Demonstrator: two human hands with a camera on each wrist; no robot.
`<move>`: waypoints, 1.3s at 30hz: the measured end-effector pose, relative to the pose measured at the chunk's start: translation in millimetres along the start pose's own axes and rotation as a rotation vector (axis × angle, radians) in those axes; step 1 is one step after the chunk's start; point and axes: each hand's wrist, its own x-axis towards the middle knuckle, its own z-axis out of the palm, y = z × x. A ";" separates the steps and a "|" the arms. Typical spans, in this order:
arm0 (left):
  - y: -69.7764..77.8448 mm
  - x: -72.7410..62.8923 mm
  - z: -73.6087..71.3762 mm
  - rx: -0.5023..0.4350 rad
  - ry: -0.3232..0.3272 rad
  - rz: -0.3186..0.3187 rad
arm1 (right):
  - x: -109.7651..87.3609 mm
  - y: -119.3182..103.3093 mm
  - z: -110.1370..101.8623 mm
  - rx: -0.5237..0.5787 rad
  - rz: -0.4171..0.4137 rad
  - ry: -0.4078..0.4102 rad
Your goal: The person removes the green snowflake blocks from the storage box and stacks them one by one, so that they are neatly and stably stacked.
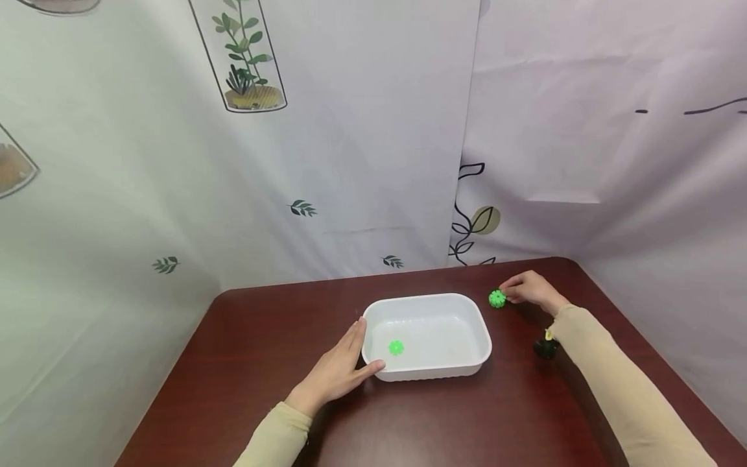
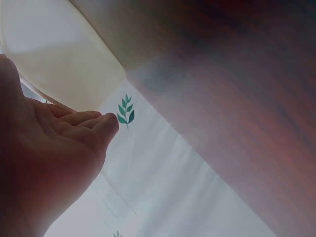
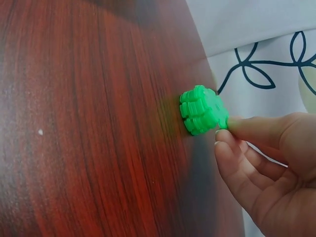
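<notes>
A white rectangular plastic tub stands on the table. One bright green flower-shaped plastic piece lies flat on its floor, towards the left. My left hand rests against the tub's left end, fingers straight along the outside and thumb at the near corner. Right of the tub, near the table's back edge, stands a short stack of green flower-shaped pieces. Thumb and forefinger of my right hand pinch the edge of the top piece. The left wrist view shows the left hand beside the tub's pale wall.
A small dark object with a yellow bit sits below the right forearm, partly covered by the sleeve. The dark red wooden table ends at a white printed cloth behind and at both sides.
</notes>
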 end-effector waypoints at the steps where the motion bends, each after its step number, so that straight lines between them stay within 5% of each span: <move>1: 0.1 0.6 -0.9 -0.001 0.002 -0.001 | 0.2 -0.2 -0.7 -0.007 -0.010 0.003; 39: -0.1 0.0 0.3 -0.015 0.003 -0.005 | -10.9 19.8 1.2 0.038 0.015 -0.018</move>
